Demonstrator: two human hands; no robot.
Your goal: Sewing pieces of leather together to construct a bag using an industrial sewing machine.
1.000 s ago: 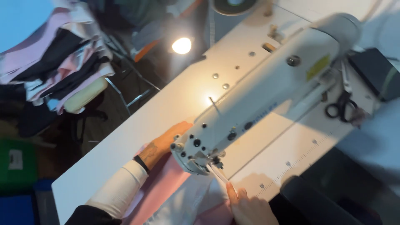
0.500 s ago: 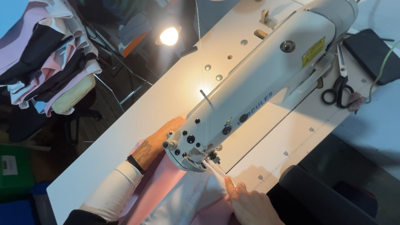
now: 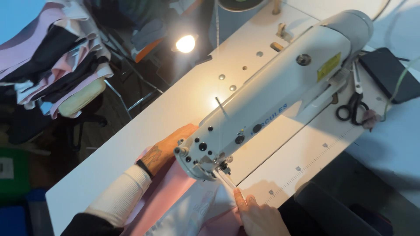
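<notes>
A white industrial sewing machine (image 3: 280, 91) lies diagonally across a white table (image 3: 175, 109). Pink fabric (image 3: 168, 196) and a paler printed piece (image 3: 188, 214) run under its needle end (image 3: 221, 168). My left hand (image 3: 168, 146) lies flat on the pink fabric just left of the machine head, partly hidden behind it. My right hand (image 3: 258, 216) rests on the fabric at the bottom edge, with the index finger stretched along a thin white strip toward the needle.
Black scissors (image 3: 350, 109) lie beside the machine's far end, next to a black box (image 3: 387, 72). A lit lamp (image 3: 186, 43) shines beyond the table. A stack of pink, black and white cloth (image 3: 52, 57) sits on the left.
The view has shifted slightly, so the machine sits higher and further right in the picture. Both hands stay on the fabric at the needle, little changed.
</notes>
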